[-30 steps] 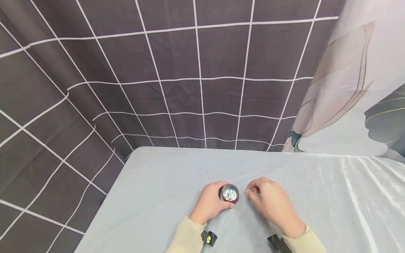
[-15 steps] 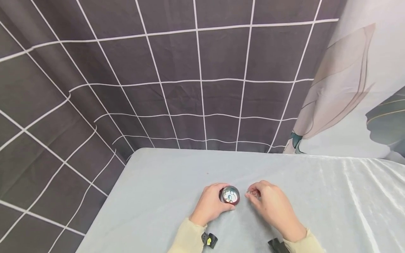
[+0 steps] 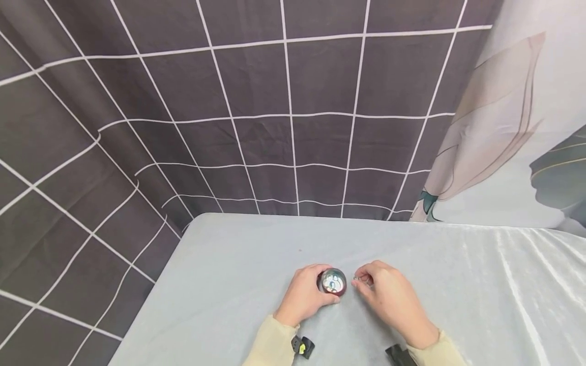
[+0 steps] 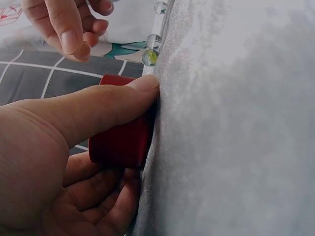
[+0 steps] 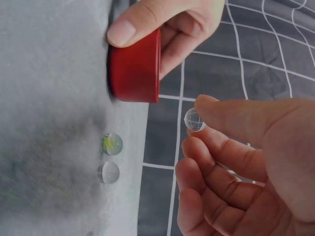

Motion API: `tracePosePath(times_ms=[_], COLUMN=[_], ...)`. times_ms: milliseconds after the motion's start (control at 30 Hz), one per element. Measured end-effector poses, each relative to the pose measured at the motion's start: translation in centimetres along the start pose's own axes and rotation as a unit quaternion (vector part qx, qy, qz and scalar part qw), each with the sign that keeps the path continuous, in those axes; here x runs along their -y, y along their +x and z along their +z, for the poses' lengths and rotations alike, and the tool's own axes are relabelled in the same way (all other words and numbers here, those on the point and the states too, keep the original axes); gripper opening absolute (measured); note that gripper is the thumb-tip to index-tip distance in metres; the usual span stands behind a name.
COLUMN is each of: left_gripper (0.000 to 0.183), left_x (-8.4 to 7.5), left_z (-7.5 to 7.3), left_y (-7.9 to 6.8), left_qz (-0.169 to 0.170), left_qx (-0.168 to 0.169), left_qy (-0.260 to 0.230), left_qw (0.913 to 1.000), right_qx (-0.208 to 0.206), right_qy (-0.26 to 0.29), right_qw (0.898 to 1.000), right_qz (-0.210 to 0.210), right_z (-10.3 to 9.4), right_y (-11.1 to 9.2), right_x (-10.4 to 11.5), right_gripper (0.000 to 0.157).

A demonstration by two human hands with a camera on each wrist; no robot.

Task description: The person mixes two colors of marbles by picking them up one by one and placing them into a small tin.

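Observation:
My left hand [image 3: 302,295] grips a small round red cup [image 5: 135,71] standing on the cloth-covered table, thumb on one side and fingers round the other. From above, in the head view, the cup's inside looks shiny, with several round shapes in it. To its right, my right hand [image 3: 393,297] pinches a clear glass marble [image 5: 194,120] between thumb and forefinger, held above the table close to the cup. The other right fingers are curled loosely. On the cloth lie a marble with a yellow-green swirl [image 5: 112,143] and a clear marble [image 5: 109,172], both hidden by the right hand in the head view.
A pale grey velvety cloth [image 3: 220,284] covers the table. Behind and to the left hangs a dark curtain with a white grid [image 3: 256,142]. A light curtain with a leaf print [image 3: 503,127] hangs at the right. Another marble [image 4: 160,7] shows farther along the cloth.
My right hand has shifted slightly left toward the cup with the marble still pinched. The left hand and the cup stay in place.

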State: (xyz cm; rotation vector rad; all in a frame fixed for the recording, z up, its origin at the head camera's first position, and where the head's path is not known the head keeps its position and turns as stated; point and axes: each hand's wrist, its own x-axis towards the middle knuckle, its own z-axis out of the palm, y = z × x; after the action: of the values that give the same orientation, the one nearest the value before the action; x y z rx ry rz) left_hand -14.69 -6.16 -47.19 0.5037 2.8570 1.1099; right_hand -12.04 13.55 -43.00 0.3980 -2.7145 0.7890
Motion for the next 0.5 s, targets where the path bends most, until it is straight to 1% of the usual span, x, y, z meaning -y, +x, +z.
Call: tracePosePath(times_ms=[167, 300, 500], left_gripper=[0.058, 0.059, 0.058], left_x=[0.0, 0.0, 0.1], left_z=[0.0, 0.0, 0.0], left_y=[-0.1, -0.1, 0.0], left_qz=[-0.004, -0.010, -0.006], left_qx=[0.002, 0.003, 0.004], left_qy=[-0.002, -0.003, -0.003], left_qw=[1.0000, 0.9999, 1.0000], right_qx=[-0.002, -0.004, 0.000], right_qy=[0.000, 0.006, 0.010], right_qw=[1.000, 1.000, 1.000], right_qz=[-0.001, -0.009, -0.010], right_z=[0.4, 0.7, 1.4], right_y=[-0.1, -0.1, 0.0], right_x=[0.0, -0.1, -0.2], right_gripper=[0.015, 0.015, 0.015])
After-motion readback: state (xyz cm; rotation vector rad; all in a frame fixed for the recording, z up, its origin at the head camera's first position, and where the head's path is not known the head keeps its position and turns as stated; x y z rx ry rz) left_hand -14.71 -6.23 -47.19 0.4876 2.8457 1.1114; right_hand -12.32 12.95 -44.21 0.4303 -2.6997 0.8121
